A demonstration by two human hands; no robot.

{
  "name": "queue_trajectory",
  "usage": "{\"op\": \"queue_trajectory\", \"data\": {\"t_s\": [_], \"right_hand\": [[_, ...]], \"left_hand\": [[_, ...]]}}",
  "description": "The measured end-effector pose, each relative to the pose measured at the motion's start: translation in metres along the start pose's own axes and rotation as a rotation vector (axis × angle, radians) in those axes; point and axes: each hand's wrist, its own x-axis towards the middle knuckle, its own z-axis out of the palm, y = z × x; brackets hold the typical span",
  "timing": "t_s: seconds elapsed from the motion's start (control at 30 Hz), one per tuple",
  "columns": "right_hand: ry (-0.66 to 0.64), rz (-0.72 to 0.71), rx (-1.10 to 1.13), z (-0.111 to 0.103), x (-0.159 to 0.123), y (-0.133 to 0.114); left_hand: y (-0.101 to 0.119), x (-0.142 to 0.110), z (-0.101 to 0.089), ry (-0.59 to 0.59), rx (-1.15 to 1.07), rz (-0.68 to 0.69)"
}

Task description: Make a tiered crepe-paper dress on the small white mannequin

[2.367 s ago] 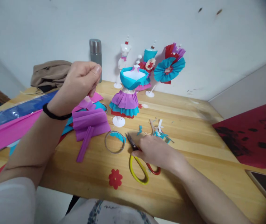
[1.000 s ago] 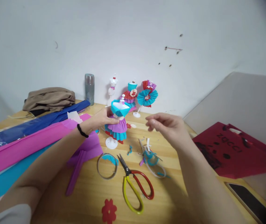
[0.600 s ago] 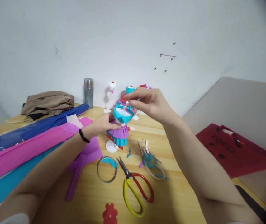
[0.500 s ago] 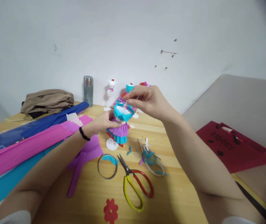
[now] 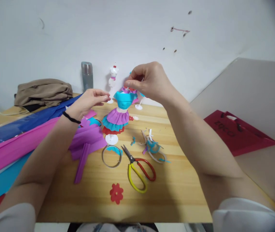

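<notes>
A miniature dress form (image 5: 122, 110) wears a turquoise paper top and a ruffled skirt in purple, turquoise and red. It leans above a round white base (image 5: 111, 139). My right hand (image 5: 152, 80) pinches at its upper end, thumb and forefinger together; the fingers hide the neck. Just left of the turquoise top, my left hand (image 5: 91, 100) has its fingers stretched out, apart from the form and holding nothing. Scissors (image 5: 133, 160) with one yellow and one red handle lie in front, beside a tape roll (image 5: 112, 156). Closer to me is a red paper flower (image 5: 116, 193).
Purple paper (image 5: 89, 141) and long pink sheets (image 5: 21, 138) cover the left side. Paper scraps (image 5: 153, 146) lie right of the scissors. Behind stand a grey flask (image 5: 87, 77), a bare white dress form (image 5: 112, 77) and others partly hidden. A red bag (image 5: 239, 132) is at right.
My left hand has let go of the dress form's waist and moved left, its fingers straightened. The form now stands less tipped toward me. The camera looks further down.
</notes>
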Motion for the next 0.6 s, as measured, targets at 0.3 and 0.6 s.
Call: {"op": "queue_trajectory", "data": {"t_s": [0.3,0.6], "right_hand": [[0.024,0.024,-0.044,-0.004,0.007,0.001],[0.074,0.167,-0.051,0.006,0.014,-0.002]], "left_hand": [[-0.006,-0.004,0.014,-0.22,0.057,0.02],[-0.026,0.002,0.042,-0.338,0.164,0.177]]}}
